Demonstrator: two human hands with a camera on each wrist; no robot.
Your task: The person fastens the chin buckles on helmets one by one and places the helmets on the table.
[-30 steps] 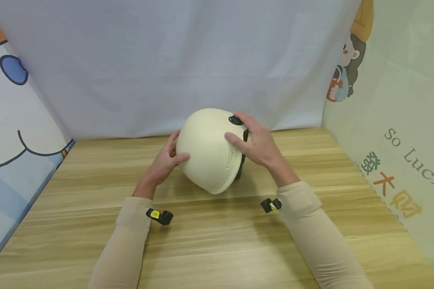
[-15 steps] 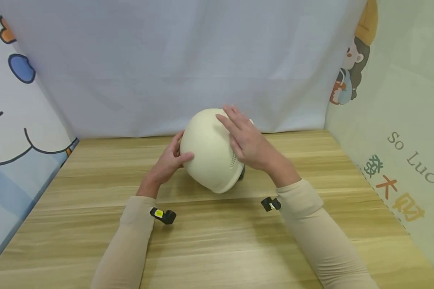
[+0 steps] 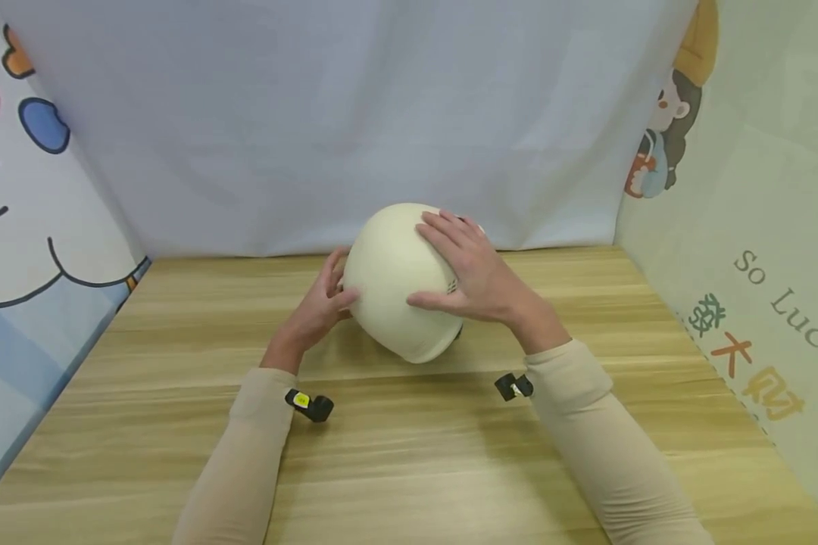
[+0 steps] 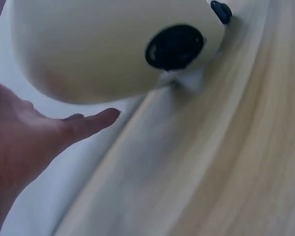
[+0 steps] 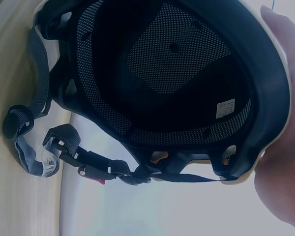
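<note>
A cream helmet (image 3: 395, 280) lies tilted on the wooden table, its vented rim facing right. My left hand (image 3: 313, 306) holds the rounded crown on the left, thumb in front and fingers partly hidden behind. With straight, spread fingers my right hand (image 3: 473, 272) rests over the right side of the shell, near the rim. A black oval disc (image 4: 174, 46) shows on the shell in the left wrist view. The right wrist view looks into the dark mesh lining (image 5: 177, 54), where a grey chin strap (image 5: 37, 73) hangs with its black buckle (image 5: 91, 160) and red tab.
The wooden table (image 3: 395, 462) spreads around the helmet. A pale curtain (image 3: 300, 129) hangs along its back edge. Printed cartoon panels stand at the left (image 3: 34, 212) and right (image 3: 757, 189). Small black cameras sit at both wrists.
My right hand has shifted from the rim near the black disc to lie farther over the shell, its thumb now lower. The helmet appears slightly farther right; the left hand stays at the crown.
</note>
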